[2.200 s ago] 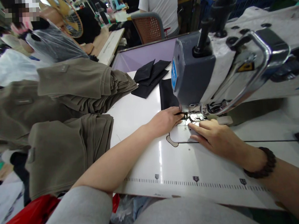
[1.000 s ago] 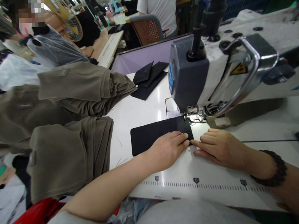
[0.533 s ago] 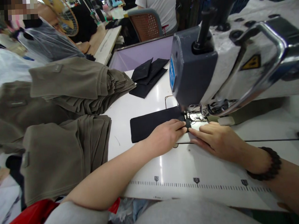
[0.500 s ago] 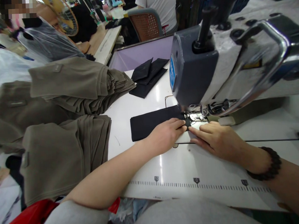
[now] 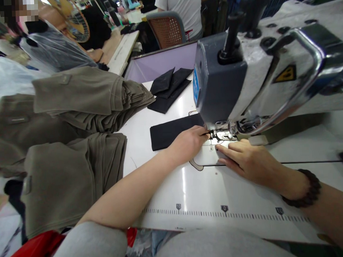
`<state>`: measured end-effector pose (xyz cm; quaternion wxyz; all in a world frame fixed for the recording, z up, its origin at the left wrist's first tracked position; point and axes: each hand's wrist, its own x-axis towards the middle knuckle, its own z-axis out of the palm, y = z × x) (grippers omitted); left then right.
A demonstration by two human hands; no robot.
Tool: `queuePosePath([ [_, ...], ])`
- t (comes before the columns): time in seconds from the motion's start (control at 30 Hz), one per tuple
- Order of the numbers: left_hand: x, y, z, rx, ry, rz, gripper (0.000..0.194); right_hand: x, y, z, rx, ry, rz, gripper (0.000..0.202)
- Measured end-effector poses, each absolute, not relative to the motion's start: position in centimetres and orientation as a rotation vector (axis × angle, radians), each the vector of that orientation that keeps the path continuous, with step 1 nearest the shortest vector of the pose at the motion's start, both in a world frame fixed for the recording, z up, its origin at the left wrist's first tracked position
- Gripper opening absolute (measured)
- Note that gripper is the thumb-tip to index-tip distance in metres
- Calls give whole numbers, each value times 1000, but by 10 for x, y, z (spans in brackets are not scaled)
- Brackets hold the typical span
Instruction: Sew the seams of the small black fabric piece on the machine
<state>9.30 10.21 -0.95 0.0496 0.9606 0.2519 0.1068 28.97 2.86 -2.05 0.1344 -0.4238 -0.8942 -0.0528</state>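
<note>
Two bare hands work right at the needle of the grey industrial sewing machine [image 5: 223,80]. The left hand [image 5: 189,142] lies flat on the near end of the long black rectangular fabric strip [image 5: 171,130], its fingertips [image 5: 205,131] closed on the strip's edge just beside the small metal presser foot [image 5: 217,135]. The strip itself lies on the glossy white desk [image 5: 162,189], running leftward from under the machine head. The right hand [image 5: 246,159] rests on the pale needle plate [image 5: 207,157] with fingers flat and together, holding nothing, its index fingertip close to the foot.

The plainest risk, judging by these positions, is a needle strike: both sets of fingers sit so near the foot that a sudden feed could draw the left fingertips under it. A second risk is a crooked seam, since only the strip's end is pinned and the free length could swing on the slick desk. The stacks of folded olive-brown garments [image 5: 76,163] lie well apart to the left, and the loose pile of black fabric pieces [image 5: 169,88] beyond the strip could be disturbed if it is pushed far back.
</note>
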Motion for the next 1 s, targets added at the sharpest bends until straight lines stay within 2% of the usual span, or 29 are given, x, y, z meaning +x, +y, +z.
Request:
queuePosePath([
  [0.4, 94, 102, -4, 2922, 772, 222, 23, 291, 27, -17, -1232, -2560, -134, 30],
  [0.57, 94, 96, 7, 2961, 817, -25, 26, 313, 29, -7, -1602, -2351, -330, 35],
  [0.83, 85, 88, 20, 2901, 1286, -268, 39, 329, 32, 1, -1783, -2356, -247, 20],
  [0.93, 65, 96, 38, 2714, 1432, -131, 52, 339, 34, 1, -1848, -2347, -163, 17],
  [1.0, 48, 102, 51, 2499, 1547, 216, 60, 349, 36, 1, -1818, -2380, -43, 17],
])
